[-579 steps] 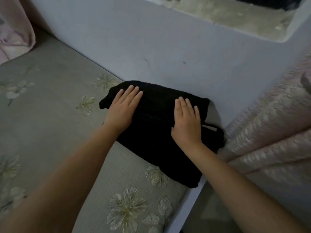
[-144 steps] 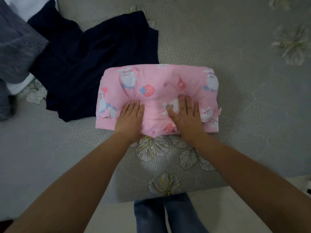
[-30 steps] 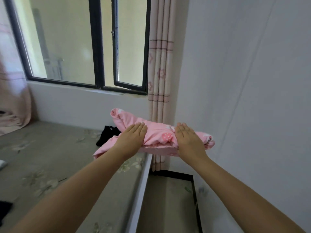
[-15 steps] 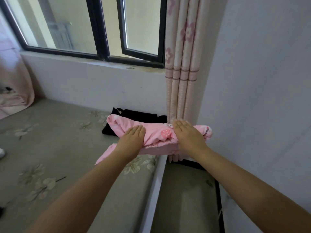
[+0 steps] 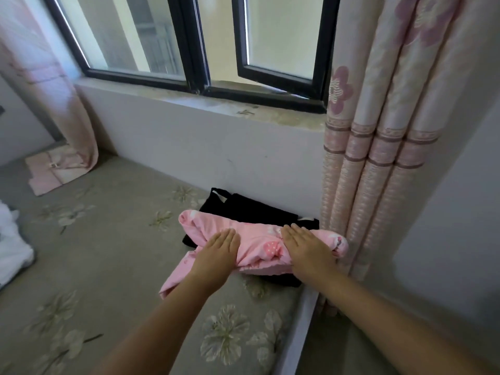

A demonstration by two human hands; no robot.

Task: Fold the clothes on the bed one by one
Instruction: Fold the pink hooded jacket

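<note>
A folded pink garment point(image 5: 259, 246) with a cartoon print hangs just above a folded black garment point(image 5: 251, 209) in the bed's far right corner. My left hand point(image 5: 216, 257) holds its left part and my right hand point(image 5: 305, 253) its right part. Each hand's fingers lie flat on top and the thumbs are hidden underneath. A loose pink flap droops down to the left below my left wrist. The black garment lies against the wall under the window sill, partly hidden by the pink one.
The grey flowered bed cover point(image 5: 108, 261) spreads to the left. A pink patterned curtain point(image 5: 378, 158) hangs right of the pile, and the bed edge point(image 5: 297, 336) drops to the floor there. White cloth point(image 5: 10, 247) lies at far left. Another curtain point(image 5: 62, 147) pools in the far left corner.
Both hands have carried the pink garment forward and down, so it now hangs over the black folded garment. My view has tilted downward.
</note>
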